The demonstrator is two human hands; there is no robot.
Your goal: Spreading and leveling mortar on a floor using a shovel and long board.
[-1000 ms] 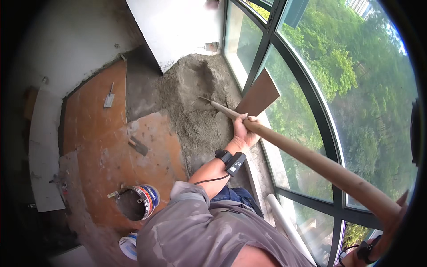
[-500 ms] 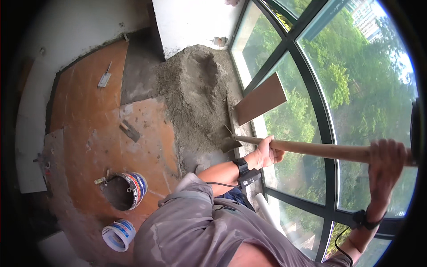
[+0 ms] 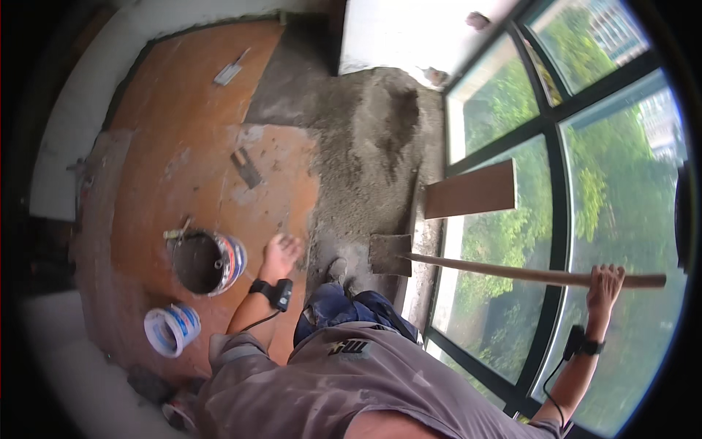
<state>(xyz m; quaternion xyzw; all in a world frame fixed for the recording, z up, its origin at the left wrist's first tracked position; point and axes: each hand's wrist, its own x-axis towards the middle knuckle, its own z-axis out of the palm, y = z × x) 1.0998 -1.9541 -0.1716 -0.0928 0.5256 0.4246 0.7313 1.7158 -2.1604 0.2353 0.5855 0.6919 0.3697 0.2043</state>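
Observation:
My right hand [image 3: 605, 287] is wrapped round the upper part of a long wooden-handled shovel [image 3: 504, 271]. The shovel slants across in front of the window, with its flat grey blade [image 3: 387, 254] low beside the sill, near my shoe. My left hand [image 3: 282, 256] holds nothing; its slightly blurred fingers are apart, over the orange-brown board floor near a large bucket [image 3: 232, 265]. The bucket contains grey material. Ahead lies a heap of grey sand or mortar mix [image 3: 373, 124] with a hollow in its top.
A smaller white-and-blue bucket [image 3: 184, 322] stands left of me. On the orange boards [image 3: 197, 146] lie a dark trowel [image 3: 246, 167] and a lighter float [image 3: 228, 73]. A brown tile [image 3: 472, 190] leans by the window [image 3: 559, 212] on the right.
My left hand has let go of the shovel handle and swung left toward the large bucket. My right hand keeps its hold. The view has shifted, and the shovel blade now shows more fully.

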